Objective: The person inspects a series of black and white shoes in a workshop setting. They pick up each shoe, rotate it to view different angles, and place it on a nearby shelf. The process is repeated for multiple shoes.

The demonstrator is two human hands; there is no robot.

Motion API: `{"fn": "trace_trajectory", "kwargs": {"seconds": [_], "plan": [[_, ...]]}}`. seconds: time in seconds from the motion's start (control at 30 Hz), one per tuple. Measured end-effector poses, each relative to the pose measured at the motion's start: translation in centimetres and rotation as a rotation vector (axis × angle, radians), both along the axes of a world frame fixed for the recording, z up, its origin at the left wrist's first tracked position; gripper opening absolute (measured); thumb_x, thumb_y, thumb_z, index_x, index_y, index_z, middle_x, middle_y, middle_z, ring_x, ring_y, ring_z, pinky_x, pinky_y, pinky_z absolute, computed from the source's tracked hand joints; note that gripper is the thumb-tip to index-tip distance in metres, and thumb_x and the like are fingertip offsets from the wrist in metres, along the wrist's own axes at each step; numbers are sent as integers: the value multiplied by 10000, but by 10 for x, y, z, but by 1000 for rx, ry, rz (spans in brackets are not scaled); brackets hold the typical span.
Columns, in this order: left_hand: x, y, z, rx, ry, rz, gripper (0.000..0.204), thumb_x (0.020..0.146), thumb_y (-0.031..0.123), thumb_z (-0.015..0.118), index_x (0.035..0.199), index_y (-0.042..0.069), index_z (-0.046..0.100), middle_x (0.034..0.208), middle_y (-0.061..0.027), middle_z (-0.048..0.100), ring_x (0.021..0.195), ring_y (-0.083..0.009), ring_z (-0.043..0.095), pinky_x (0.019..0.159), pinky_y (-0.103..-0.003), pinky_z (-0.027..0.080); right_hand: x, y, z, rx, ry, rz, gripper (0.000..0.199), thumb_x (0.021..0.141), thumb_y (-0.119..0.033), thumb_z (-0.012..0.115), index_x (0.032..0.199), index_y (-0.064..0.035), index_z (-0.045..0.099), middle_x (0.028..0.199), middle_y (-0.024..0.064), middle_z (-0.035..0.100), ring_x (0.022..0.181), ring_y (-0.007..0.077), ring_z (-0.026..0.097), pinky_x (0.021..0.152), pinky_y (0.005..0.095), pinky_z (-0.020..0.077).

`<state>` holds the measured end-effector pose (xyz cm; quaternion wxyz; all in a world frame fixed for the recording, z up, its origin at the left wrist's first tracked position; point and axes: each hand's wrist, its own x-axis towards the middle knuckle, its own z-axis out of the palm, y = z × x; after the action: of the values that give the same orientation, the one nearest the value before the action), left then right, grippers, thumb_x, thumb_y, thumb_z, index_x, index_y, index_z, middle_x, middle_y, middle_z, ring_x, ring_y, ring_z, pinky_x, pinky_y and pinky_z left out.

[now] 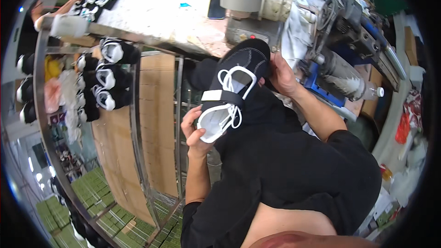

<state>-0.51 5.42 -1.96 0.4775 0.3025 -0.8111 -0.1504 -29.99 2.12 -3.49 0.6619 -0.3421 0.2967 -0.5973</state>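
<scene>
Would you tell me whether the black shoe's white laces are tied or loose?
Loose: the white laces hang in slack loops over the black shoe, with no bow visible.

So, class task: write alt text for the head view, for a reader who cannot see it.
Two bare hands hold a black shoe with white laces: the left hand grips its heel end, the right hand its toe end near a grey machine. A metal rack with more black shoes stands to the left.

A pale, stained tabletop [151, 4] runs across the top, carrying a grey machine [250, 0]; a metal rack [133, 124] stands at left, hung with black and white shoes [110, 76]; brown cardboard [156, 124] leans behind it; green tiled floor [92, 193] lies below.
</scene>
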Motion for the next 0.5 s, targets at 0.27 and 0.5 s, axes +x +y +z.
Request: {"fn": "trace_trajectory", "kwargs": {"seconds": [0.27,0.5], "plan": [[-11,-37,43,-83,-127,-2,766,683,45,899,1191,173,340,1297,-196,473,1168,-437,573,966,-528,557,-28,-21,12,-15,41,-45,647,1048,-562,354,1286,-5,582,1122,81,687,942,166,648,784,304,499],[-12,-68,61,-98,-128,33,831,629,-19,914,1207,167,347,1318,-194,472,1181,-458,574,1002,-548,537,-7,-54,39,-4,68,-232,622,1067,-512,322,1049,16,650,867,81,661,720,137,583,638,264,448]]}}
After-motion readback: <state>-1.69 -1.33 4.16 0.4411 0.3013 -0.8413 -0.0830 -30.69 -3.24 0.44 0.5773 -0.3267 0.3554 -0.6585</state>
